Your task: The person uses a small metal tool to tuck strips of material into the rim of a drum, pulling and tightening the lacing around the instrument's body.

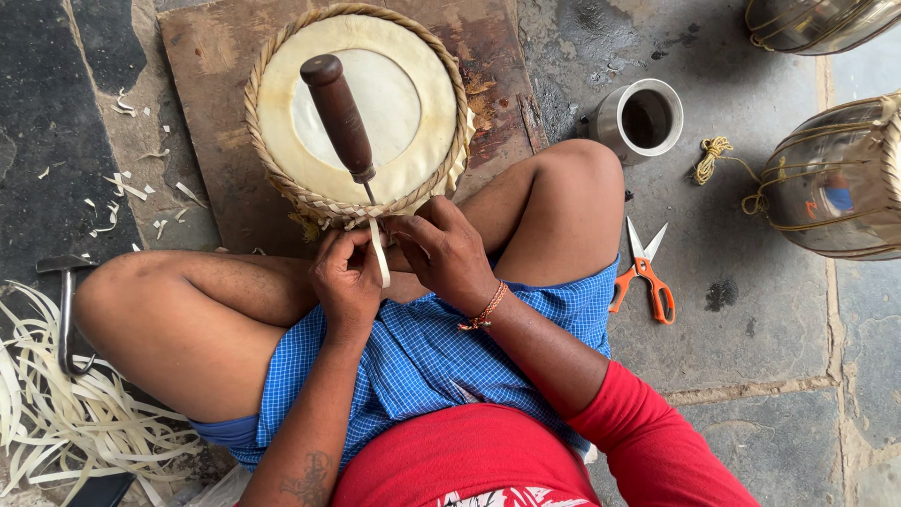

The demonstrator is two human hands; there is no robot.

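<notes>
A pale flat strip [379, 252] is pinched in the left hand [345, 282], whose fingers are curled closed around it, while the right hand [443, 249] is closed with its fingertips pressed at the strip's upper end, where the strip meets the woven rim of the drum head [357, 103]. The strip's long axis runs nearly straight away from the body, from the hands up to the near edge of the rim; both hands are touching it, the right nearer the rim. A wooden-handled awl [340, 115] is stuck into the braid just above the strip and leans across the skin. The drum is stood on a wooden board [202, 56], near its near edge. Orange-handled scissors [646, 272] are seen on the stone floor [751, 310], well to the right.
</notes>
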